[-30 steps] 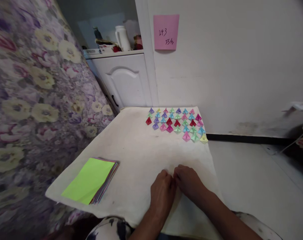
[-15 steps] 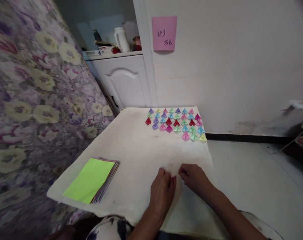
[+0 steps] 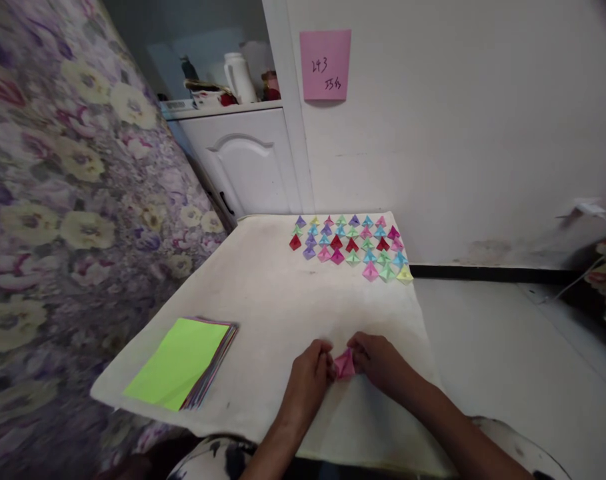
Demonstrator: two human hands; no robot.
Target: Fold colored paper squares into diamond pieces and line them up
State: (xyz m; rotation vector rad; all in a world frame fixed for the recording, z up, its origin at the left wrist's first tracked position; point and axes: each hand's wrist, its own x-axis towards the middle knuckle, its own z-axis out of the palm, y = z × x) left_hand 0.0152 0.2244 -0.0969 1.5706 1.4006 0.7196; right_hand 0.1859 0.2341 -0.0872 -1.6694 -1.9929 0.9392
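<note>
A small folded pink paper piece (image 3: 345, 365) is held between my two hands, low over the near part of the table. My left hand (image 3: 310, 373) pinches its left edge, fingers closed. From the other side, my right hand (image 3: 380, 360) has its fingertips closed on the right edge. Further back on the table stand several rows of small folded paper pieces (image 3: 351, 245) in purple, red, pink, green, blue and yellow. A stack of coloured paper sheets (image 3: 177, 363), bright green on top, lies at the left.
The table (image 3: 263, 287) has a cream cloth cover. A floral curtain (image 3: 83, 233) hangs along the left side. Behind stands a white cabinet (image 3: 247, 160) with a white jug (image 3: 240, 78) on its shelf. A pink note (image 3: 325, 65) is stuck on the wall.
My right hand has moved left and closed on the pink paper piece, which was mostly hidden in my left hand before. The piece now shows opened out between both hands.
</note>
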